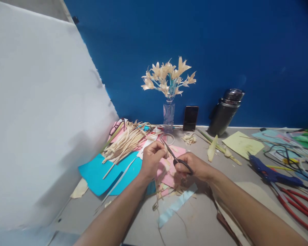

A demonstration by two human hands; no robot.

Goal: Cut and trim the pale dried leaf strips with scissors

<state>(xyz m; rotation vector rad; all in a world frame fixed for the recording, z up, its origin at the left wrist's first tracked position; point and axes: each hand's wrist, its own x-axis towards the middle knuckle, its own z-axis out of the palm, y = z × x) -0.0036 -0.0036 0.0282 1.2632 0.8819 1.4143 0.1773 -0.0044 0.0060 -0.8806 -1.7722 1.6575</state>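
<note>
My right hand is closed round the black handles of a pair of scissors, whose blades point up and left. Just left of the blades, my left hand is pinched on a small pale piece of dried husk, mostly hidden by the fingers. Beneath both hands lies pink paper strewn with husk scraps. A light blue paper strip rests in front of it. Behind the hands stands a clear bottle with husk flowers on blue stems. A roll of tape lies nearby.
Dried husks are heaped on blue paper at left. A phone and a dark flask lean at the wall. To the right lie a yellow sheet, a blue glue gun and red-handled cutters.
</note>
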